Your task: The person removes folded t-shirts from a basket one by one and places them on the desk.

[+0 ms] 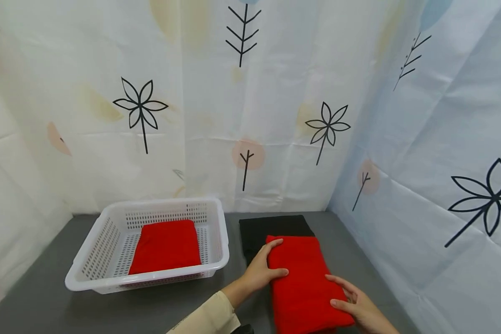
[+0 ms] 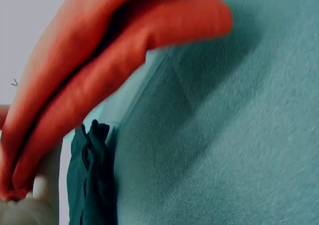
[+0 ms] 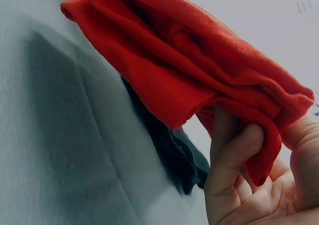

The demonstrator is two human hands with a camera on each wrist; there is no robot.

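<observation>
A folded red cloth (image 1: 302, 287), likely a garment, hangs above the grey table, its layers showing at the edges in both wrist views. My left hand (image 1: 256, 271) grips its left edge, thumb on top. On the opposite side my right hand (image 1: 361, 306) holds the right edge, with its thumb over the upper layer and fingers tucked under, as the right wrist view shows. Behind and partly under the red bundle in the head view lies a folded black cloth (image 1: 254, 232). Another folded red cloth (image 1: 167, 246) lies flat inside a white basket.
The white perforated plastic basket (image 1: 223, 232) stands on the left of the grey table (image 1: 242, 218). A pale patterned curtain (image 1: 284, 185) rises along the table's back, left and right sides. Below the lifted cloth, a shadow falls on the table surface.
</observation>
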